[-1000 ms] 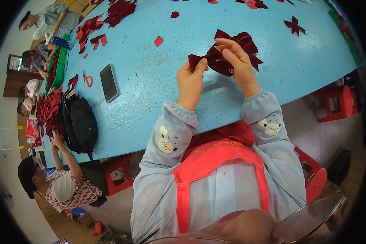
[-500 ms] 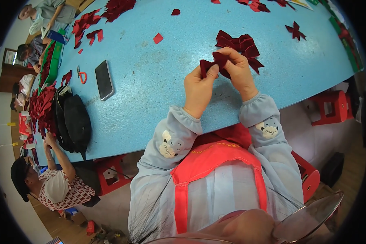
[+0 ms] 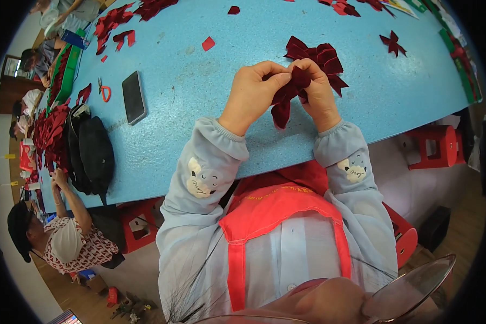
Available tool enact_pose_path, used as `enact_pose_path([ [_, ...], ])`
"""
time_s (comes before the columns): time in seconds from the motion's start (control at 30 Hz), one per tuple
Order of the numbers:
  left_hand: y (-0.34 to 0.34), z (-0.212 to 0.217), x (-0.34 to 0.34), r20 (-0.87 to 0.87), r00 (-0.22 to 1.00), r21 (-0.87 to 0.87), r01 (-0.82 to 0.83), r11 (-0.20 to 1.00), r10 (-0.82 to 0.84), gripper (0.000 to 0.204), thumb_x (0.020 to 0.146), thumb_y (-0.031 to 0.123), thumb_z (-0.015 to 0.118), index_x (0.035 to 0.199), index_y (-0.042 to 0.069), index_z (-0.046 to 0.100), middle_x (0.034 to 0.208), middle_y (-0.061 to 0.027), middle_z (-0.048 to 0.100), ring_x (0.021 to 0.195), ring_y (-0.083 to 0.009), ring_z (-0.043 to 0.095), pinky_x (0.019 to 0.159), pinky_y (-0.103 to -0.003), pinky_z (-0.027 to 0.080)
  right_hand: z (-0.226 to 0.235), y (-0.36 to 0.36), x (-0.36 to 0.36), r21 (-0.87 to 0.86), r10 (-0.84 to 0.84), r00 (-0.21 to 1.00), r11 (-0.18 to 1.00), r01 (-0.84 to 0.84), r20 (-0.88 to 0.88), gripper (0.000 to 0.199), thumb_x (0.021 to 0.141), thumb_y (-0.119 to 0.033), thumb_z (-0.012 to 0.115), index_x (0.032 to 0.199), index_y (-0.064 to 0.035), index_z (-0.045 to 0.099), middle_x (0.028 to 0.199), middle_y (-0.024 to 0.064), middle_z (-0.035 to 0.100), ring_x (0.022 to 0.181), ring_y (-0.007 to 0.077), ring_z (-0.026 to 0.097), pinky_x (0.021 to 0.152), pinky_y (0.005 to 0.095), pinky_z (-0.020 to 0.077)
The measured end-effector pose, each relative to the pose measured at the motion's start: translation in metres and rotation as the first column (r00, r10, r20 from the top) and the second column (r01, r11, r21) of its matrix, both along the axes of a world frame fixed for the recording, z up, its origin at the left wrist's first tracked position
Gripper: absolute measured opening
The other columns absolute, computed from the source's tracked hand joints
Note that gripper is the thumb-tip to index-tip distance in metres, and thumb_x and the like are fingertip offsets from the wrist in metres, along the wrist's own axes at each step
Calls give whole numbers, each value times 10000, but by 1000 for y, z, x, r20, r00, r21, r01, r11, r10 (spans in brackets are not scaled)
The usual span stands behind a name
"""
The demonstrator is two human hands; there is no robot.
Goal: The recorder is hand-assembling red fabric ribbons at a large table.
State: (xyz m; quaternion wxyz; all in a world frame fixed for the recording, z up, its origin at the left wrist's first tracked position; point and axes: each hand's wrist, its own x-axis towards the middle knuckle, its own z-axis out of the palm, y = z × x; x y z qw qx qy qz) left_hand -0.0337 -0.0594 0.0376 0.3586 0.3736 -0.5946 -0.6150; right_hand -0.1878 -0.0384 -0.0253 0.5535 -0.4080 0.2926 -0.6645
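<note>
A dark red velvet bow [image 3: 282, 110] is held above the blue table, its tail hanging down between my hands. My left hand [image 3: 255, 93] pinches it at the top with thumb and fingertips. My right hand [image 3: 319, 96] grips its other side, fingers curled around the fabric. Part of the bow is hidden behind the fingers. Just beyond my right hand lie several finished-looking bows [image 3: 324, 58] of the same velvet, overlapping in a pile. Another single bow [image 3: 393, 43] rests farther off to the right.
On the blue table [image 3: 183, 140] lie a phone [image 3: 134, 98], red-handled scissors [image 3: 105, 93], a black bag [image 3: 92, 154] and a heap of red fabric pieces [image 3: 51, 132]. Green trays [image 3: 65, 75] stand at the left. A co-worker [image 3: 70, 243] sits there. Red stools [image 3: 434, 147] stand beside the table.
My left hand has turned and shifted left and slightly up, pinching the bow's upper part. The bow has turned, so a tail now hangs toward me. My right hand stays nearly in place.
</note>
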Motion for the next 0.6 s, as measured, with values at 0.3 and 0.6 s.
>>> enact_pose_path([
  [0.3, 5, 1, -5, -34, 998, -12, -52, 999, 51, 123, 834, 104, 604, 895, 0, 632, 772, -14, 605, 654, -64, 545, 575, -195, 452, 2, 0, 2, 85, 117, 986, 988, -127, 116, 130, 851, -205, 615, 850, -83, 573, 756, -59, 523, 606, 9, 425, 501, 151, 311],
  [0.6, 9, -4, -2, -11, 994, -395, -106, 913, 110, 143, 784, 46, 629, 924, 20, 639, 854, -43, 595, 753, -117, 568, 655, -233, 462, 0, -1, 3, 8, -73, 995, 997, 74, -73, 98, 867, -175, 584, 838, -81, 577, 743, -60, 497, 603, 18, 414, 502, 167, 314],
])
